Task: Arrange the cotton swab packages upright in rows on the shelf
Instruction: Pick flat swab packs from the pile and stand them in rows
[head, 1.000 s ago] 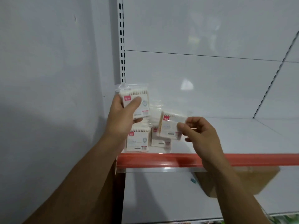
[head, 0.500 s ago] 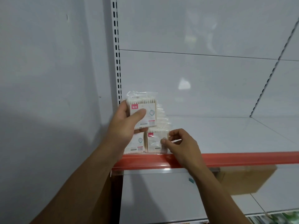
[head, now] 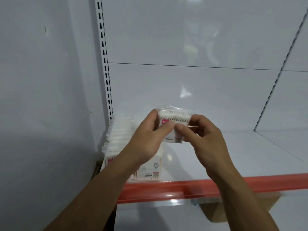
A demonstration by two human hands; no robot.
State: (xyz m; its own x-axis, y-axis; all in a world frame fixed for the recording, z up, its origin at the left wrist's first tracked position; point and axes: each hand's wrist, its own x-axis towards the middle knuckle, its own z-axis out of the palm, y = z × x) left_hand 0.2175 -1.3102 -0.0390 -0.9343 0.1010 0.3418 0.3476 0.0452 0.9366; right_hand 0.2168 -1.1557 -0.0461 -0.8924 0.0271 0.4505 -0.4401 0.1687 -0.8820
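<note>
A flat, clear-wrapped cotton swab package (head: 173,125), white tips over wooden sticks, is pinched between the left hand (head: 148,137) and right hand (head: 206,139) above the glossy white shelf (head: 241,155)

Two hands, left (head: 148,139) and right (head: 208,140), held one cotton swab package (head: 174,120) above one white shelf (head: 233,155), where a row of packages (head: 116,139), too overlapped to count, stood at the left end.
</note>
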